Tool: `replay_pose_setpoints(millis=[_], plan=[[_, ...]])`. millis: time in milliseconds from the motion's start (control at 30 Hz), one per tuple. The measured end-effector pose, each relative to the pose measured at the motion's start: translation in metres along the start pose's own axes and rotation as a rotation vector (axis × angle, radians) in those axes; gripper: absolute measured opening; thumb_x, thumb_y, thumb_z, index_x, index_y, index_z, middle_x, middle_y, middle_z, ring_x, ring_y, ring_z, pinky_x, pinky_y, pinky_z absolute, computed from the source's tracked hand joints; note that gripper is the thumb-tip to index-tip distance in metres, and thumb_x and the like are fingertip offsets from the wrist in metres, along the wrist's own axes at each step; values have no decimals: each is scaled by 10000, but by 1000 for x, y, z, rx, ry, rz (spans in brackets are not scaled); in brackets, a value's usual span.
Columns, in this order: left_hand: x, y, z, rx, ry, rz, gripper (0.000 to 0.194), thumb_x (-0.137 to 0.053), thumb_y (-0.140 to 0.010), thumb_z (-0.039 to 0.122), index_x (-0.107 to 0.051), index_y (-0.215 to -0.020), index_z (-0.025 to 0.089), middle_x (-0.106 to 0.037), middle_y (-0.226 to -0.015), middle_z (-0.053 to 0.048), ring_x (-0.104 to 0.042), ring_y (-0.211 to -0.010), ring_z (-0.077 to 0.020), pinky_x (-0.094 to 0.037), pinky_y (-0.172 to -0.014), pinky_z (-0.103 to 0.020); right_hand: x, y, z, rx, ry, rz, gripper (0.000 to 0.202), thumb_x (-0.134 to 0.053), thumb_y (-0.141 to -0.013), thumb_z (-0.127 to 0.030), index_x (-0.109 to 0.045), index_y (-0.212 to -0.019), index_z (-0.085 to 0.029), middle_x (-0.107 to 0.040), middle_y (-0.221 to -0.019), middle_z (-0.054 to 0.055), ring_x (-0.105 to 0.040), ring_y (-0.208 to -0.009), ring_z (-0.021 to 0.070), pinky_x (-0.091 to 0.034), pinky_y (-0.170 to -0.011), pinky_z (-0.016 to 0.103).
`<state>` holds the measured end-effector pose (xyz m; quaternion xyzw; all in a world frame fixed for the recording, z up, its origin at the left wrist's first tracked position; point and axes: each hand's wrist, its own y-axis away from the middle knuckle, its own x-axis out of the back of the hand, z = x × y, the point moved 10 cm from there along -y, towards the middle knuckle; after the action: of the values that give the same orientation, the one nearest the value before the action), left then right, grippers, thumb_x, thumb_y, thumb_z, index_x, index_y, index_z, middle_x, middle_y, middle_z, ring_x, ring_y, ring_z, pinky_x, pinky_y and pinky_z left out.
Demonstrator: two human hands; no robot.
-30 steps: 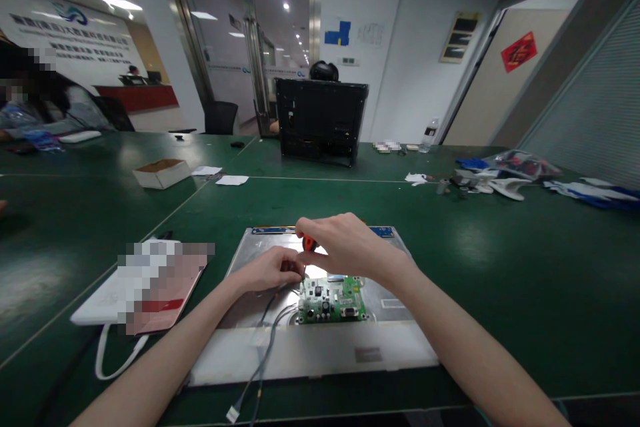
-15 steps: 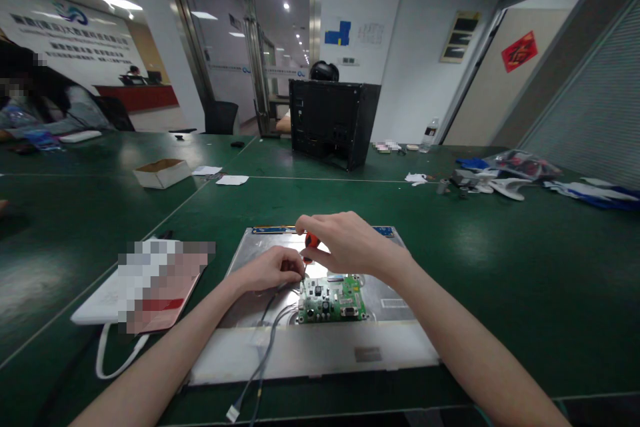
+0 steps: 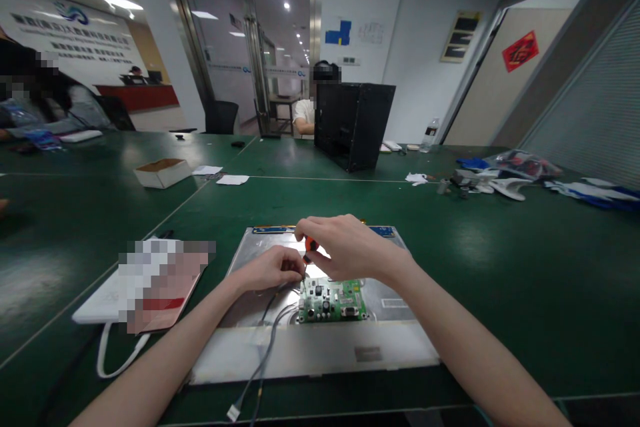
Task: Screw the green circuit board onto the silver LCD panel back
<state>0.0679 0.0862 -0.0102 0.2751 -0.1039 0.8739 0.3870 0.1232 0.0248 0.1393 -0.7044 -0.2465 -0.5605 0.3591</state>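
Note:
A green circuit board (image 3: 333, 300) lies on the silver back of a flat display panel (image 3: 320, 350). My right hand (image 3: 345, 243) grips the orange-and-black handle of a screwdriver (image 3: 311, 244), its shaft pointing down at the board's far left corner. Beside that tip, my left hand (image 3: 280, 265) has thumb and fingers pinched together; what they hold is hidden. Grey and black cables (image 3: 270, 347) run from the board's left side over the panel's near edge, ending in a white plug (image 3: 233, 411).
Left of the panel lie a white device and a pink booklet (image 3: 170, 310) with a white cable. An open cardboard box (image 3: 163, 172) sits farther back. Across the green table (image 3: 500, 280) stands a black case (image 3: 353, 125), a person behind it. Plastic bags and parts (image 3: 500, 177) lie right.
The black case has turned and shifted right, showing more of the person behind it. My right hand has rolled slightly with the screwdriver; my left hand stays in place.

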Motion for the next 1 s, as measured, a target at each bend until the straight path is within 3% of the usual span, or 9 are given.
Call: replay_pose_setpoints(millis=[267, 600, 867, 1000], plan=[[2, 0, 3, -6, -31, 14, 66, -611, -726, 176, -660, -766, 158, -638, -687, 15, -552, -635, -122, -413, -600, -223, 0, -2, 5, -22, 68, 9, 131, -511, -888, -316, -552, -922, -196, -655, -831, 16, -508, -632, 106, -210, -524, 268], [2, 1, -1, 2, -36, 10, 70, -604, -722, 170, -659, -759, 146, -625, -672, 11, -537, -615, -116, -399, -585, -220, 1, 0, -2, 11, -5, 3, 234, -470, -835, -193, -522, -1063, -193, -650, -972, 39, -530, -698, 121, -248, -537, 257], [1, 1, 5, 5, -3, 13, 73, -608, -733, 187, -654, -778, 150, -636, -695, 8, -547, -629, -121, -415, -603, -226, -3, -4, 7, -50, 86, -4, 179, -487, -902, -328, -573, -998, -204, -674, -836, 26, -532, -648, 118, -212, -531, 264], [4, 1, 3, -6, -49, 31, 66, -617, -732, 199, -656, -753, 151, -625, -680, 10, -539, -631, -125, -408, -601, -229, 0, 0, 0, -5, 16, -10, 214, -495, -880, -285, -553, -1070, -206, -663, -945, 39, -550, -712, 123, -245, -547, 256]])
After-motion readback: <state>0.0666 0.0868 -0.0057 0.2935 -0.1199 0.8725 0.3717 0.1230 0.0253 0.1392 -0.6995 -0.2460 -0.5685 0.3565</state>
